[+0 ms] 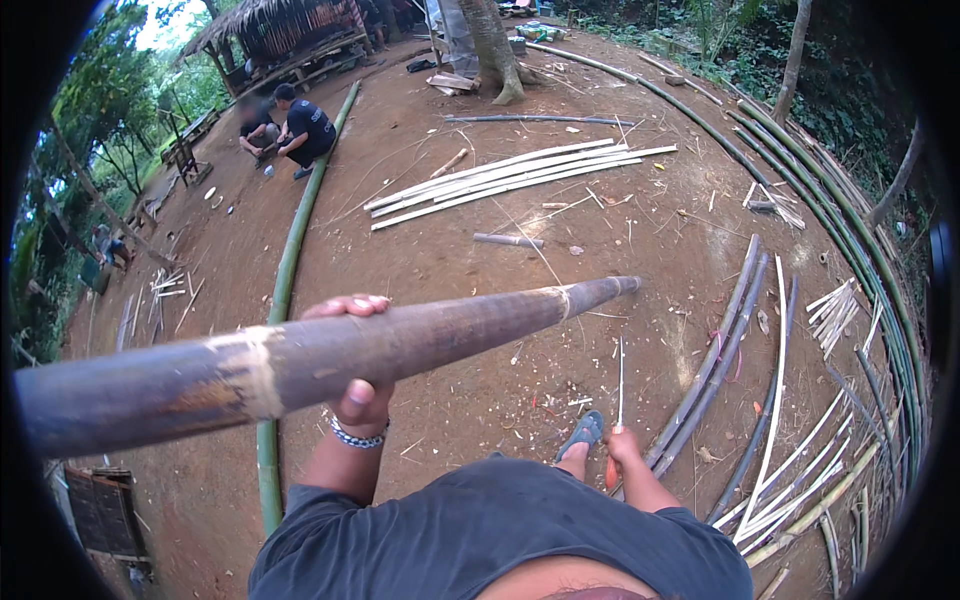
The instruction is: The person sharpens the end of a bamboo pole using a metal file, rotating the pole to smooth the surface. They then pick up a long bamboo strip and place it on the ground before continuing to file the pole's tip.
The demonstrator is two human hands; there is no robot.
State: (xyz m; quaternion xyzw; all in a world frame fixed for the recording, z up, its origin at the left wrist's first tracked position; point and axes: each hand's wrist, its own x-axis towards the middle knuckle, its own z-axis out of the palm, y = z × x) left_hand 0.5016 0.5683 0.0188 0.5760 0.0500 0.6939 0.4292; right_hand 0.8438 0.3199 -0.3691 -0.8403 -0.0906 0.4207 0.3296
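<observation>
A thick, dark brown bamboo pole (420,338) with pale node rings crosses in front of me, from the left edge to the middle. My left hand (365,405), with a beaded bracelet at the wrist, is wrapped round it from below, fingers over the far side and thumb on the near side. Low at my right side, my right hand (628,448) is closed on the orange handle of a long, narrow-bladed knife (620,385). Its blade points away from me, apart from the pole. Two dark bamboo poles (715,355) lie on the ground to the right of that hand.
Pale split bamboo strips (510,180) lie ahead on the dirt. A long green bamboo pole (295,235) runs along the left, where two people (303,128) sit or crouch. More green poles (850,220) line the right edge. A tree trunk (493,50) and thatched hut (275,45) stand behind.
</observation>
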